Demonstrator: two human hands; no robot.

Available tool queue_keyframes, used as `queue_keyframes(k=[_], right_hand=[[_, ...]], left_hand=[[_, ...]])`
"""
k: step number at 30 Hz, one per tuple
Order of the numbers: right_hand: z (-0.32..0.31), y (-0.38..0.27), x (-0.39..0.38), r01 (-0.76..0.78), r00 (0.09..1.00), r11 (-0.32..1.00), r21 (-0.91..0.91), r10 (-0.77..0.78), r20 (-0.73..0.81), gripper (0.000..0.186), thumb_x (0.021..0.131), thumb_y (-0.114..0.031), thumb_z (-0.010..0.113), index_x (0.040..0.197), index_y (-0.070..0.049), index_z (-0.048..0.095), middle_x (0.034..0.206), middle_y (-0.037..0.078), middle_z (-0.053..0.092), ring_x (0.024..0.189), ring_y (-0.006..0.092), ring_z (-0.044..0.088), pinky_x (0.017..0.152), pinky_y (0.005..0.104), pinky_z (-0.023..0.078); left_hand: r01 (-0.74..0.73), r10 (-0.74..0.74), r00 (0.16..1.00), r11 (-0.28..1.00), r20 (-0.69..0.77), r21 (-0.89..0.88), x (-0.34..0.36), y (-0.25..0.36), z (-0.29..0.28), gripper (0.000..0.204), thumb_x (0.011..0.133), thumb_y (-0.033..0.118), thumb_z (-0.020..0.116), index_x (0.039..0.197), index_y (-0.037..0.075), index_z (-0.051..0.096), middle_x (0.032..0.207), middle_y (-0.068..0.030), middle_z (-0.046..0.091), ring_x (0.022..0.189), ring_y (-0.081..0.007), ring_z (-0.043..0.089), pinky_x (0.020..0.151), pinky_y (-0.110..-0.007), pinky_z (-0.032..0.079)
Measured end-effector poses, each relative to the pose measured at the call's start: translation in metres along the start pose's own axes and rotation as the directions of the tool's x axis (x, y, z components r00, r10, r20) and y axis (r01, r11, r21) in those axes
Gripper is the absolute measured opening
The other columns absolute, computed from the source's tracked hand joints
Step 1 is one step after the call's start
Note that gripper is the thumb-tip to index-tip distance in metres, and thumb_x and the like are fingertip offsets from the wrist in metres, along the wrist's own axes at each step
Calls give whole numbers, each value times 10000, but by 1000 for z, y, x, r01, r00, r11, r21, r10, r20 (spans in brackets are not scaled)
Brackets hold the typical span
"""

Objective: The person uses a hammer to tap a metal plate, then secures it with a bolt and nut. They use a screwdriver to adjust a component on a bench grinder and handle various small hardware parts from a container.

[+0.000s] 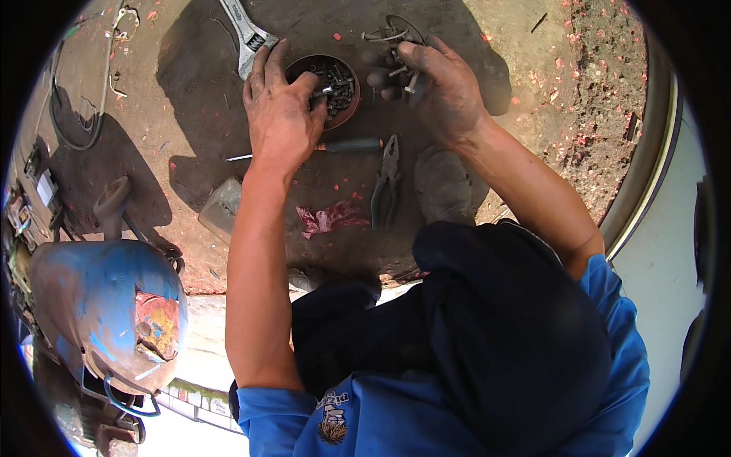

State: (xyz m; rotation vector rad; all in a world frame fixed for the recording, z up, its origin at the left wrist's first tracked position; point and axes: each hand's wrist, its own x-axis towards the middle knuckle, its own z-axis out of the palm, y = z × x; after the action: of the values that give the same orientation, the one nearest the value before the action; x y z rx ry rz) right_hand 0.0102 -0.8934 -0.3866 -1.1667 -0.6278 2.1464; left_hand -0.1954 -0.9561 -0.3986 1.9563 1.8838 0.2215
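My left hand is over the left side of a round reddish bowl of dark bolts and nuts, its thumb and fingers closed on a small silvery fastener. My right hand holds several bolts with a loop of wire among them, right of the bowl. An adjustable wrench lies just beyond my left fingertips. Below the bowl lie a screwdriver, partly hidden by my left hand, and dark pliers.
A dirty blue metal tank stands at lower left, with cables above it. A pale block, a dark shoe-like shape and a red-white scrap lie near me. A curved rim runs along the right.
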Motion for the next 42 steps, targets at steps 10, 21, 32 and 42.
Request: queue_keyframes(k=[10, 21, 32, 42], right_hand=[[0, 3, 0, -23, 999, 999, -29, 22, -35, 338, 941, -241, 502, 1159, 8, 575, 1060, 123, 677, 863, 181, 660, 727, 324, 505], [-5, 3, 0, -4, 999, 1000, -6, 3, -37, 343, 951, -249, 486, 1163, 7, 570, 1071, 132, 672, 869, 180, 659, 735, 325, 506], [4, -2, -8, 133, 987, 934, -331, -155, -42, 385, 906, -182, 572, 1212, 37, 488, 1057, 147, 659, 893, 163, 639, 790, 310, 505], [48, -9, -22, 486, 852, 636, -600, -498, 162, 454, 869, -182, 645, 1222, 34, 459, 1063, 141, 644, 921, 175, 620, 831, 308, 499]], left_hand=[[-23, 23, 999, 1000, -29, -5, -19, -4, -18, 287, 761, 217, 683, 1027, 116, 717, 1428, -186, 399, 1345, -407, 321, 1090, -531, 291], [13, -14, 1000, 999, -19, -40, -14, 0, -7, 221, 780, 230, 682, 948, 90, 713, 1418, -206, 406, 1341, -429, 321, 1086, -523, 295], [187, -301, 927, 888, -223, -421, -40, -14, -11, 181, 800, 109, 635, 962, 40, 678, 1274, -192, 504, 1141, -357, 526, 932, -417, 455], [213, -339, 891, 900, -303, -381, -64, -44, -61, 195, 834, 42, 595, 1019, -5, 639, 1140, -143, 581, 989, -266, 602, 831, -341, 491]])
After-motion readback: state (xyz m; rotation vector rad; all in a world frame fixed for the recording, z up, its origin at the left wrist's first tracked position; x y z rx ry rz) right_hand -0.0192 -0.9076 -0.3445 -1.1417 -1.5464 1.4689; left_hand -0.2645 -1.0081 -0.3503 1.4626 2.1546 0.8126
